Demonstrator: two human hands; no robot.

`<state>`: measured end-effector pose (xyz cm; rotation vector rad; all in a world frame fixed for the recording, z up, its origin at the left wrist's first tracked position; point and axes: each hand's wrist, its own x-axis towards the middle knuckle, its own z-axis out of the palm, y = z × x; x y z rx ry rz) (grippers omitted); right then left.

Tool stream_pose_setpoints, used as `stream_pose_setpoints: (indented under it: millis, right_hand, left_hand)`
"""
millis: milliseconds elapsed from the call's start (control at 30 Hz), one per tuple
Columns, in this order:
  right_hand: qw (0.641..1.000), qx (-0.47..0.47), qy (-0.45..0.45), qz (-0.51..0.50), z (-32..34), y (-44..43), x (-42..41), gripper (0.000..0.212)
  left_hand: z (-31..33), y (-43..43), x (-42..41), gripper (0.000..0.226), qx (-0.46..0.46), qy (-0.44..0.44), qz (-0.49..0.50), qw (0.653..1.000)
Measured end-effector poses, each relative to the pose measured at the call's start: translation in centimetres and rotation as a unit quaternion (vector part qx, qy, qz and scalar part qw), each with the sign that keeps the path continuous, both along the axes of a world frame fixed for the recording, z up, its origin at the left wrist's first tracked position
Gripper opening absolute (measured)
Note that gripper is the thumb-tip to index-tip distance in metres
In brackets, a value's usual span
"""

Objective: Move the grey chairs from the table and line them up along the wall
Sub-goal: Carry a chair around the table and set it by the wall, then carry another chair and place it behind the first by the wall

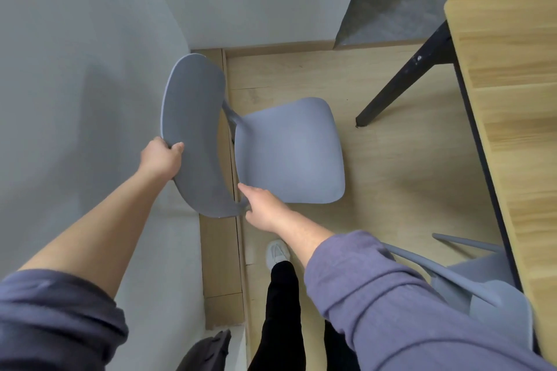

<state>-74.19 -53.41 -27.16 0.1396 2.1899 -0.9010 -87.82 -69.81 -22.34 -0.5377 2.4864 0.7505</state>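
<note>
Fingers of the left hand (161,158) clamp the grey chair (289,150) backrest edge at mid-frame, arm outstretched. Right hand (263,205) apparently grasps the backrest's lower corner, fingers hidden.

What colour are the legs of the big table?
Black. The table leg slants down to the wood floor under the light wooden table, clearest in the head view.

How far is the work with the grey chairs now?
In hand: one grey plastic chair stands with its backrest against the pale wall; the left hand grips the backrest and the right hand touches its lower end. Left: a second grey plastic chair is tucked at the wooden table. No finished chair shows.
</note>
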Motion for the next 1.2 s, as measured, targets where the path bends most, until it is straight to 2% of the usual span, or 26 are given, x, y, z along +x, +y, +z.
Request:
stream_pose_setpoints:
  millis: [100,267,400,500,600,700,867,1200]
  right_hand:
    - [0.999,0.010,0.032,-0.041,1.3,2.1,0.1,0.068]
    - [0.993,0.003,0.068,-0.097,4.1,5.4,2.1,0.065]
    - [0.985,-0.011,0.092,-0.147,5.9,8.0,5.1,0.063]
    - [0.974,-0.033,0.109,-0.195,6.7,10.1,8.6,0.059]
    - [0.963,-0.054,0.124,-0.231,7.3,12.0,12.4,0.057]
    - [0.952,-0.078,0.144,-0.260,7.5,13.8,16.1,0.054]
    - [0.933,-0.119,0.160,-0.301,8.3,16.0,22.4,0.052]
    - [0.896,-0.122,0.194,-0.380,8.6,17.5,34.0,0.047]
  left_hand:
    - [0.4,1.0,1.0,0.039,-0.014,0.008,0.026,1.000]
    - [0.9,2.5,5.3,0.065,0.022,0.060,0.075,0.995]
    - [1.8,4.1,9.2,0.065,-0.009,0.147,0.061,0.987]
    - [2.5,6.1,13.1,0.060,0.012,0.174,0.029,0.984]
    - [3.3,8.5,18.0,0.054,0.070,0.171,-0.012,0.983]
    - [3.4,10.4,23.2,0.048,0.091,0.163,-0.033,0.982]
    - [4.1,12.4,31.5,0.039,0.134,0.157,-0.008,0.978]
    - [2.4,14.1,43.4,0.035,0.163,0.064,-0.073,0.982]
